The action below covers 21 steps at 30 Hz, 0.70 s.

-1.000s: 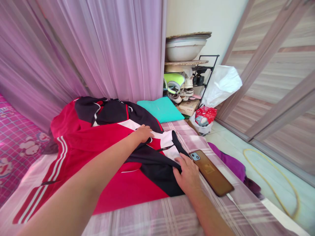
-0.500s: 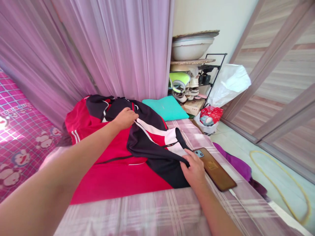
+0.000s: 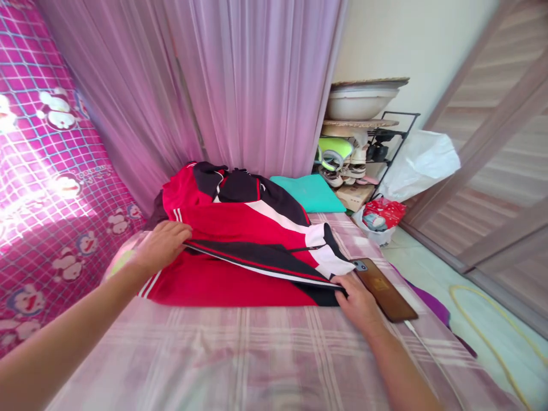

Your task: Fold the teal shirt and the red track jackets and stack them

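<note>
A red, black and white zip jacket [image 3: 240, 285] lies on the bed, its white collar [image 3: 327, 248] toward the right. One dark sleeve with a white stripe [image 3: 252, 254] is stretched lengthwise across the jacket's red front. My left hand [image 3: 166, 242] is closed on the cuff end of this sleeve, near the double white stripes at the hem. At the shoulder end, below the collar, my right hand [image 3: 357, 299] pinches the fabric. A brown-backed phone [image 3: 387, 291] with a white cable lies just right of my right hand.
More red and black clothing [image 3: 209, 182] is heaped behind the jacket, beside a turquoise folded item [image 3: 310, 191]. Purple curtains [image 3: 257, 85] hang at the back. A shoe rack [image 3: 389, 162] and plastic bags [image 3: 422, 165] stand beyond the plaid sheet [image 3: 222, 354]; a yellow hose-like loop [image 3: 483, 325] is on the floor.
My left hand has moved from the far side of the jacket to the left, pulling the sleeve out straight. The right hand stays at the shoulder. The view has shifted left.
</note>
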### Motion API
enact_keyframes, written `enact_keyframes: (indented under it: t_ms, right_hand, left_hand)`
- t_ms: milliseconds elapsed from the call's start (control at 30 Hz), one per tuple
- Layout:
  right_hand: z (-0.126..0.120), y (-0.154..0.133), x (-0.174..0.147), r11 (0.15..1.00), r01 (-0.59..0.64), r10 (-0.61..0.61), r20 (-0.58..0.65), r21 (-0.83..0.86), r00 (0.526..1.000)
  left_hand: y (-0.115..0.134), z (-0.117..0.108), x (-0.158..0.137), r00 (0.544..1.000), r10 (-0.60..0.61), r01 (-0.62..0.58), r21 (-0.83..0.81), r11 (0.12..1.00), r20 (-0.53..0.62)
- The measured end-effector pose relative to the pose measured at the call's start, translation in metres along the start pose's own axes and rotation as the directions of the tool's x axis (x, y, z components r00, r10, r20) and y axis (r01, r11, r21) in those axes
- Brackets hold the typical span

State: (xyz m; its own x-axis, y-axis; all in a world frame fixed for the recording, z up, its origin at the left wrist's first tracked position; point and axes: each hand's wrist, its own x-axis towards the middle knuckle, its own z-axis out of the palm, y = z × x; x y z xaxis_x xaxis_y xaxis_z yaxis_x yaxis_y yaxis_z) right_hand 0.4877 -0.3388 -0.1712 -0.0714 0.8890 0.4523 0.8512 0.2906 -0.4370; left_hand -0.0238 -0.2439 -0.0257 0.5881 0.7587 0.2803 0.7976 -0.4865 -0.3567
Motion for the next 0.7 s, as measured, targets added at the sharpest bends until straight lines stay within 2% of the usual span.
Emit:
enact_keyframes:
  t_ms: [100,233,433,567,700]
  right_hand:
    - [-0.003,-0.005,0.001,0.997,0.017,-0.018,-0.002,-0.075,1.0]
    - [-0.003,-0.008,0.0,0.987,0.029,-0.03,-0.008,-0.158,1.0]
    - [-0.001,-0.002,-0.006,0.98,0.037,-0.034,0.022,-0.194,0.999]
    - [-0.002,0.012,-0.007,0.978,0.066,-0.041,0.127,-0.197,0.991]
    - [-0.006,0.023,-0.005,0.985,0.016,0.017,0.191,-0.173,0.981]
  left_hand:
    - [0.015,0.023,-0.042,0.998,0.048,-0.045,-0.069,0.997,0.036]
    - [0.023,0.046,-0.069,0.997,0.06,-0.052,-0.143,0.988,0.046]
    - [0.032,0.041,-0.079,0.999,-0.052,0.05,-0.137,0.989,-0.007]
    - [0.044,0.043,-0.091,0.995,-0.066,0.078,-0.155,0.985,0.08]
    - [0.047,0.045,-0.097,0.991,-0.072,0.089,-0.154,0.984,0.113]
